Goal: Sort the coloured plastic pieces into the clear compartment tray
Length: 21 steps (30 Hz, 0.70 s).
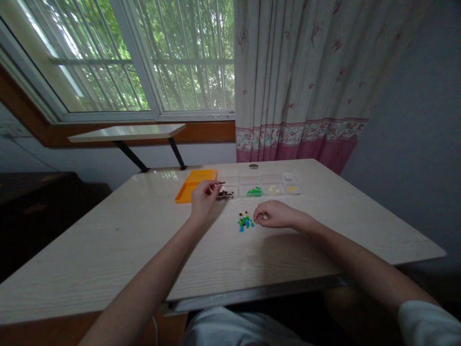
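My left hand (204, 197) is pinched over the left end of a clear compartment tray (237, 191). A small dark brown toy brick (222, 183) sticks out from its fingertips. Below it in that compartment lie several brown pieces (226, 194). Farther right, the tray holds green pieces (254, 191), pale cream pieces (273, 191) and yellow pieces (291, 189). My right hand (273, 214) has its fingers curled together beside a small cluster of green, blue, brown and cream bricks (245, 222) on the table. Whatever its fingertips hold, if anything, is too small to make out.
An orange open case (194, 182) lies behind my left hand. A raised white shelf (129, 132) on black legs stands at the table's back left. The pale wooden table (223, 269) reaches the window wall and the curtain (288, 86). A round cable hole (253, 166) sits near its back edge.
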Each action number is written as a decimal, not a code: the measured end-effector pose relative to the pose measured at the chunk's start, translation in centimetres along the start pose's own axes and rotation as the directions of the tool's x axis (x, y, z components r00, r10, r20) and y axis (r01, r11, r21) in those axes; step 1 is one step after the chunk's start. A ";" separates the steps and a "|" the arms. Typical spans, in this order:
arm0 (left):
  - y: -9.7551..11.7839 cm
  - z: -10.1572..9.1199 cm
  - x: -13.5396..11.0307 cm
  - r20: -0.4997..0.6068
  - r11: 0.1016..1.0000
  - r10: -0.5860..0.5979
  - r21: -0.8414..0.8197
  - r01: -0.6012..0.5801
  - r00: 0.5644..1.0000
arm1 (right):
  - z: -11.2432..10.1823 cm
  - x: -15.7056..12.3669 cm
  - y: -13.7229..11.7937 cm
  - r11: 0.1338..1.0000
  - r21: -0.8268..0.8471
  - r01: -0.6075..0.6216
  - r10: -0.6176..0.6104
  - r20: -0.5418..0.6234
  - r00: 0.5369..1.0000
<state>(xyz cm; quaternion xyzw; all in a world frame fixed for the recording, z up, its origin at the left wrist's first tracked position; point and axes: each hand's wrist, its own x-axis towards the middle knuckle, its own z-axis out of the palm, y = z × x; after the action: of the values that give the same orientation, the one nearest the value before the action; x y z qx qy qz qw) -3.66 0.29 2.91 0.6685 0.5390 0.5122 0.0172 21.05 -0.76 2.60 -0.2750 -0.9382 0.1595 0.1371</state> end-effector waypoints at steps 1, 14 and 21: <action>-0.7 0.1 0.1 0.021 0.999 -0.024 0.027 0.023 1.000 | -0.1 0.0 0.0 1.000 -0.008 0.003 -0.003 0.000 1.000; -3.1 -0.1 0.4 0.154 0.925 -0.150 0.371 0.083 0.977 | -0.4 -0.3 0.2 0.996 -0.087 0.020 -0.019 0.008 1.000; -3.2 0.4 0.4 0.204 0.947 -0.090 0.320 0.021 0.975 | -0.3 -0.1 0.2 0.999 -0.025 -0.049 0.049 0.002 0.999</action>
<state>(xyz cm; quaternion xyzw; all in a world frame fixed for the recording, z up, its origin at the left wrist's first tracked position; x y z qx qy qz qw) -5.66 2.09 1.15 0.6987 0.6276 0.3430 -0.0172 21.28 -0.58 2.80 -0.2992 -0.9333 0.1517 0.1285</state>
